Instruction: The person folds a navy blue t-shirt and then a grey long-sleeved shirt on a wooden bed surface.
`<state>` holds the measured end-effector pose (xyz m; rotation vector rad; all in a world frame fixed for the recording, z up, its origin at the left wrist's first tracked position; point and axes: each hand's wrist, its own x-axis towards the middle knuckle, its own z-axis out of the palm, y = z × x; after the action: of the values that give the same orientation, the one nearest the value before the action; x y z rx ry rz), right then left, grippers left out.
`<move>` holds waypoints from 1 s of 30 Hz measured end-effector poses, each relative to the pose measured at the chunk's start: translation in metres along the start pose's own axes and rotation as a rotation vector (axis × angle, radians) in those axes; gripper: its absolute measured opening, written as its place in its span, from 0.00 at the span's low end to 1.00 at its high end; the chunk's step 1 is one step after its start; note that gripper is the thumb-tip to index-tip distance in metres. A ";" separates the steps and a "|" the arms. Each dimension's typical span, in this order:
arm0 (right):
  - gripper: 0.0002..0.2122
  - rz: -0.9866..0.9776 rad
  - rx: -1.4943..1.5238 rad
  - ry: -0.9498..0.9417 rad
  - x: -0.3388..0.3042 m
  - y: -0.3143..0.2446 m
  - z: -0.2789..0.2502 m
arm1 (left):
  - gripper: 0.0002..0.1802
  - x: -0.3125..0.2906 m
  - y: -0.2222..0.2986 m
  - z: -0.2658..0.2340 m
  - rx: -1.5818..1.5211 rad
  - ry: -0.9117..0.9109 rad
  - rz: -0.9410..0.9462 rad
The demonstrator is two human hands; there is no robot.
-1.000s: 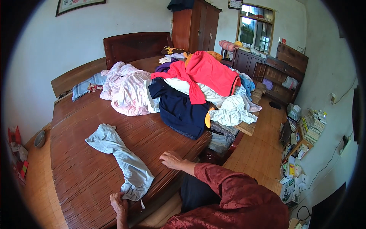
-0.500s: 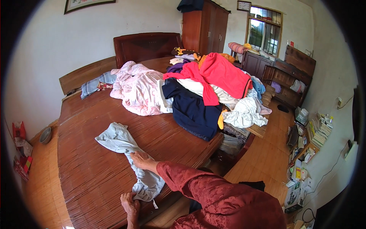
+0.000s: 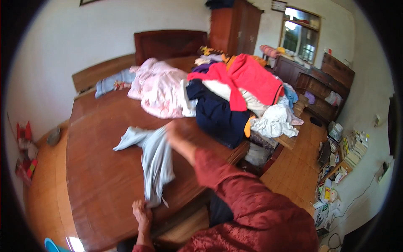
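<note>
A light grey shirt (image 3: 157, 166) lies rumpled and stretched over the near part of the reddish-brown mat-covered bed (image 3: 100, 180). At its lower end, near the bed's front edge, my left hand (image 3: 142, 215) is closed on the hem. My right hand (image 3: 175, 132), blurred by motion, grips the shirt's upper right part and draws it up. Another end of the shirt spreads to the left on the mat. Beyond my right hand lies a dark navy garment (image 3: 218, 119).
A pink flowered quilt (image 3: 157, 90) and a heap with a red garment (image 3: 256, 82) and a white cloth (image 3: 275, 122) cover the far bed. A wooden headboard (image 3: 170, 47) stands behind. Books (image 3: 354, 147) line the right wall; a turquoise basin rim (image 3: 52, 245) shows at lower left.
My right hand has moved away from me and slightly right, pulling the shirt's upper part along. My left hand stays at the hem. The whole view has shifted slightly.
</note>
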<state>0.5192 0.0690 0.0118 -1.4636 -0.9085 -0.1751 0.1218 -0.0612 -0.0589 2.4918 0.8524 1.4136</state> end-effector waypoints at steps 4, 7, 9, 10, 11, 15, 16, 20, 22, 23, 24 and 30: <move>0.18 0.280 -0.516 -0.188 -0.033 0.000 -0.161 | 0.04 -0.018 0.007 -0.028 0.079 -0.048 -0.166; 0.15 0.336 -0.782 -0.114 -0.079 0.049 -0.228 | 0.08 -0.001 0.014 -0.026 0.029 -0.123 -0.088; 0.10 0.206 -0.613 -0.093 -0.082 0.059 -0.242 | 0.09 0.001 0.011 -0.020 0.014 -0.130 -0.129; 0.09 0.181 -0.612 -0.170 -0.087 0.055 -0.242 | 0.10 -0.003 0.012 -0.022 -0.010 -0.136 -0.156; 0.08 0.154 -0.610 -0.244 -0.090 0.051 -0.243 | 0.10 -0.007 0.012 -0.025 0.002 -0.149 -0.171; 0.06 -0.033 -0.510 -0.275 -0.087 0.053 -0.255 | 0.09 -0.008 0.014 -0.022 -0.019 -0.142 -0.193; 0.05 -0.150 -0.502 -0.207 -0.088 0.038 -0.249 | 0.09 -0.010 0.014 -0.025 -0.020 -0.145 -0.201; 0.10 -0.307 -0.217 -0.436 -0.097 -0.037 -0.225 | 0.09 -0.009 0.019 -0.030 -0.017 -0.152 -0.224; 0.12 -0.421 -0.161 -0.646 -0.104 -0.061 -0.213 | 0.09 -0.008 0.019 -0.030 -0.022 -0.156 -0.231; 0.12 -0.414 -0.154 -0.652 -0.108 -0.072 -0.207 | 0.09 -0.007 0.019 -0.030 -0.015 -0.163 -0.238; 0.13 -0.496 -0.140 -0.697 -0.112 -0.083 -0.202 | 0.09 -0.005 0.020 -0.029 -0.018 -0.171 -0.230; 0.03 -0.601 -0.231 -0.817 -0.127 -0.072 -0.174 | 0.09 -0.002 0.022 -0.027 -0.008 -0.178 -0.220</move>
<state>0.4630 -0.1506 0.0151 -1.4386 -2.0462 -0.1201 0.1069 -0.0842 -0.0371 2.3861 1.0426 1.1046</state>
